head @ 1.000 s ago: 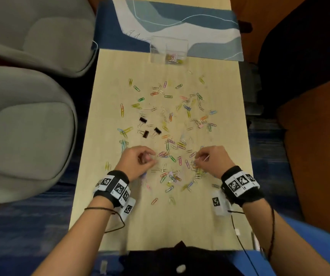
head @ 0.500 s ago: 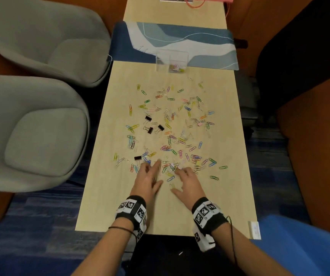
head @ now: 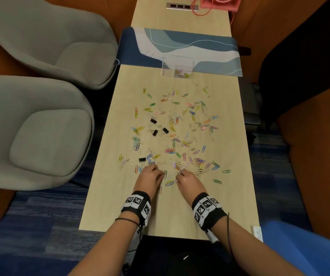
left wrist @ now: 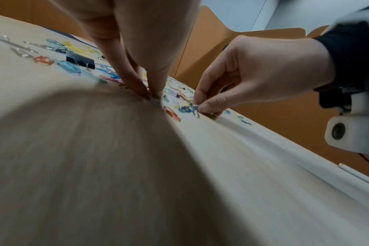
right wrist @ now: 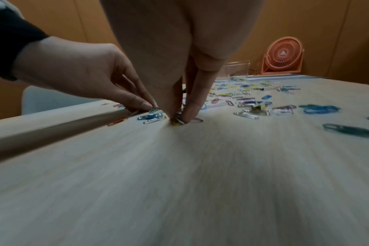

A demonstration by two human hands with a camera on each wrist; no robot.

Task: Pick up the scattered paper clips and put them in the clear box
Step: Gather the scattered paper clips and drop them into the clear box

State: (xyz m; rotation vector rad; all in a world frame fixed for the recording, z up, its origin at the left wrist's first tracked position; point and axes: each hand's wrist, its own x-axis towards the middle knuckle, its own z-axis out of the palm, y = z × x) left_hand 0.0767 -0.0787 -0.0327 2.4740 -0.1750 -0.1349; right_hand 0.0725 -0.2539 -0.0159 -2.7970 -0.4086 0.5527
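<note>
Many coloured paper clips (head: pixel 180 136) lie scattered over the light wooden table (head: pixel 172 212). The clear box (head: pixel 178 64) stands at the far end on the edge of a blue mat, with a few clips in it (head: pixel 181 73). Both hands work side by side at the near edge of the scatter. My left hand (head: pixel 160 173) pinches clips against the tabletop, its fingertips (left wrist: pixel 153 98) drawn together. My right hand (head: pixel 179 175) also pinches a small bunch of clips (right wrist: pixel 178 121) between thumb and fingers. How many clips each hand holds is hidden.
Black binder clips (head: pixel 153 122) lie mixed in with the paper clips, one (head: pixel 142 159) just left of my left hand. A blue and white mat (head: pixel 209 46) lies under the box. An orange fan (right wrist: pixel 282 55) stands behind it. Grey chairs (head: pixel 40 126) are on the left.
Half a second ago both hands lay spread flat on the clips. Their fingers have now drawn together into pinches. The hands have come closer together than a second ago.
</note>
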